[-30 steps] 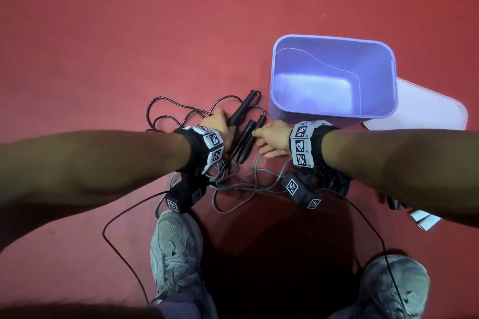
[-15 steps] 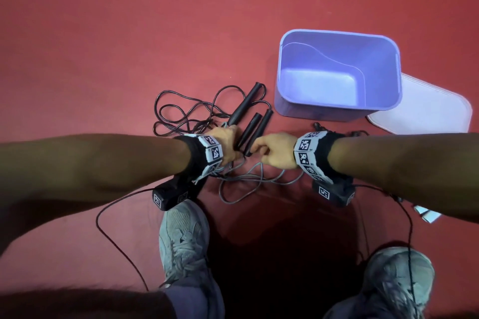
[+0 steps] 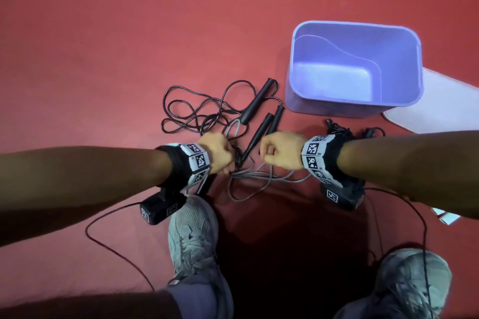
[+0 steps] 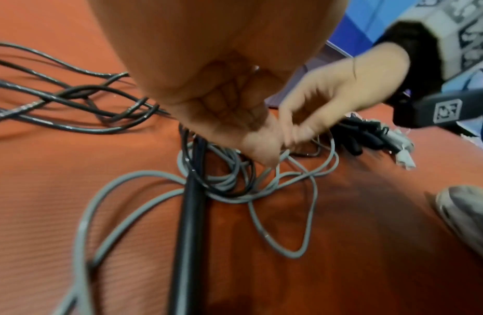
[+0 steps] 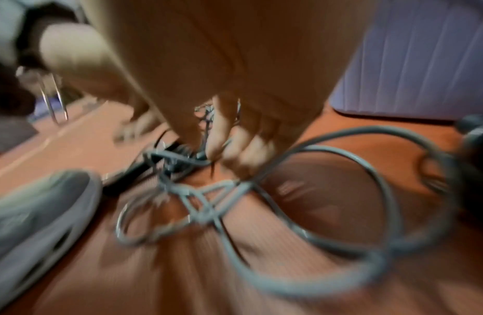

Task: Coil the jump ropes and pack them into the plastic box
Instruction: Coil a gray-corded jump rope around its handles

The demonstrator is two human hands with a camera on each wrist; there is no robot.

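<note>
Loose black rope loops (image 3: 197,109) and three black handles (image 3: 259,105) are lying ahead of my hands, crowding the floor left of the purple box (image 3: 355,111). Grey cord (image 4: 278,213) is tangling beneath me. Open red floor (image 3: 116,33) is stretching beyond.

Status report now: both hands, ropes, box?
Left hand grips grey rope; right hand pinches it. Box empty. Black rope tangled alongside.

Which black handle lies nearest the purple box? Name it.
The lone handle lying left of the close pair: its far tip reaches closest to the plastic box, and the black rope runs from its near end.
</note>
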